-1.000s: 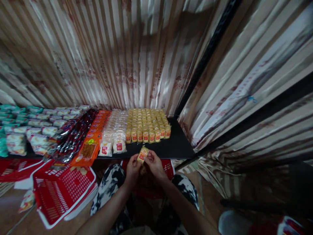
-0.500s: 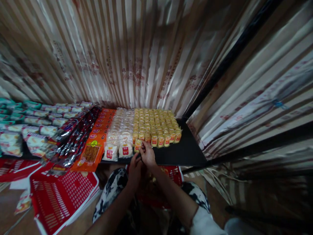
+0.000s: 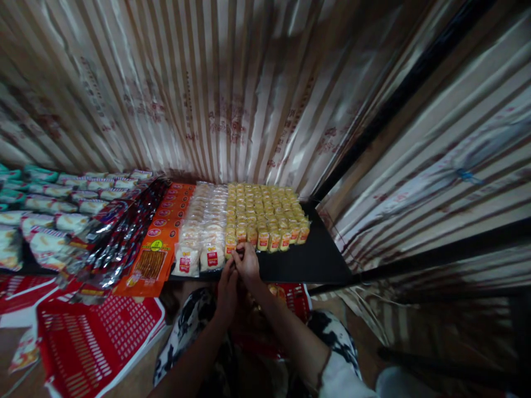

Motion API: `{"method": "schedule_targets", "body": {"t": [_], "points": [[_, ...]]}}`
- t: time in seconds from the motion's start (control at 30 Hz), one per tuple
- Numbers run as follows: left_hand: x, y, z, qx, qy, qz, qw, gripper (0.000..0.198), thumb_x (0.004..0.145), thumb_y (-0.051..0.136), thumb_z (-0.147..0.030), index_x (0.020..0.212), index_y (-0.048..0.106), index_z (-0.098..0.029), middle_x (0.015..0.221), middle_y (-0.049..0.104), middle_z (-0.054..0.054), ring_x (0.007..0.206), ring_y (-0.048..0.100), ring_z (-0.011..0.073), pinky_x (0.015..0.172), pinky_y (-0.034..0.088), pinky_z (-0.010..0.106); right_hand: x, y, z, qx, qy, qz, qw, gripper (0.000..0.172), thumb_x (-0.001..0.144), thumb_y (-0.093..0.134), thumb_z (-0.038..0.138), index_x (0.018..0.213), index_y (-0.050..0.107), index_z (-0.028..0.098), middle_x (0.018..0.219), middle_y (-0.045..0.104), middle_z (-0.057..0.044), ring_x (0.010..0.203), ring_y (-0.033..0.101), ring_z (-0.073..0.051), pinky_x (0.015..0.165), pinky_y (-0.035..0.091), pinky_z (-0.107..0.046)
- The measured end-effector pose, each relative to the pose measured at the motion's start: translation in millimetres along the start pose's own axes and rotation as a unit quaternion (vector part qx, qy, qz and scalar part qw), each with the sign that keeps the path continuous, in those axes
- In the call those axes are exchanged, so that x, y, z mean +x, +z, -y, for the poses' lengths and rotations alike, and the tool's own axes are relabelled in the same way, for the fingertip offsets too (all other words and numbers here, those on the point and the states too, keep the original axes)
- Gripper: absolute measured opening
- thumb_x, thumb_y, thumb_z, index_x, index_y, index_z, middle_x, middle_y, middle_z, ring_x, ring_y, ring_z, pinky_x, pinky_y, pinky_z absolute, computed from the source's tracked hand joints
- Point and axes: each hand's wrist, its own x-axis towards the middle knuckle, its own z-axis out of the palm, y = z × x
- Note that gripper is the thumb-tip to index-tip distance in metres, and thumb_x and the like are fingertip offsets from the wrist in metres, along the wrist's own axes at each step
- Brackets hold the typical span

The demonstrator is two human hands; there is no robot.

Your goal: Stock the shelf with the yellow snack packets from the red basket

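Observation:
Both my hands meet at the front edge of the black shelf [image 3: 307, 265], just before the rows of small yellow snack packs [image 3: 265, 207]. My right hand [image 3: 248, 264] has its fingers drawn together near a front pack [image 3: 230, 245] with a red label. Against its fingertips, my left hand [image 3: 227, 286] is raised with fingers closed. Anything between the two hands is hidden by the fingers. Just left of them are white-looking clear packs [image 3: 212, 257] with red labels.
Orange snack bags [image 3: 153, 257], dark shiny packets [image 3: 120, 237] and white snack bags [image 3: 50, 237] line the shelf to the left. A red basket [image 3: 99, 337] lies below left; another red basket [image 3: 305, 301] is between my knees. A striped curtain [image 3: 249, 99] hangs behind; a black pole [image 3: 385, 116] slants at right.
The yellow pack that was in my right fingers now appears at the front of the leftmost yellow row. My right hand has dropped slightly toward my left. The view has shifted slightly.

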Motion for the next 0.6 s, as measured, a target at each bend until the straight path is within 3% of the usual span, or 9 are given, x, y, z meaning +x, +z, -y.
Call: {"method": "schedule_targets", "body": {"t": [0.37, 0.47, 0.6], "points": [[5, -3.2, 5, 0.033, 0.021, -0.006, 0.999, 0.043, 0.08, 0.053, -0.038, 0.118, 0.056, -0.018, 0.134, 0.052, 0.008, 0.129, 0.04, 0.0216, 0.108, 0.031, 0.033, -4, 2, -8, -0.037, -0.016, 0.022, 0.999, 0.008, 0.077, 0.047, 0.021, 0.074, 0.055, 0.022, 0.078, 0.056, -0.003, 0.074, 0.053, -0.016, 0.072, 0.046, -0.027], [2, -2.2, 0, 0.048, 0.028, -0.003, 0.998, 0.041, 0.08, 0.052, -0.034, 0.117, 0.056, -0.017, 0.132, 0.053, 0.008, 0.125, 0.044, 0.0209, 0.106, 0.033, 0.033, -7, 0, -4, -0.039, -0.019, 0.035, 0.998, 0.011, 0.077, 0.047, 0.019, 0.077, 0.058, 0.021, 0.082, 0.058, -0.004, 0.079, 0.054, -0.017, 0.075, 0.046, -0.028], [-11, -2.7, -5, 0.135, 0.069, -0.009, 0.988, 0.03, 0.08, 0.049, -0.028, 0.106, 0.061, -0.018, 0.115, 0.062, 0.008, 0.11, 0.054, 0.0199, 0.1, 0.037, 0.033, -25, -13, 2, -0.014, -0.024, 0.004, 1.0, 0.018, 0.081, 0.043, 0.019, 0.083, 0.061, 0.02, 0.088, 0.06, -0.006, 0.087, 0.056, -0.018, 0.082, 0.045, -0.029]]}}
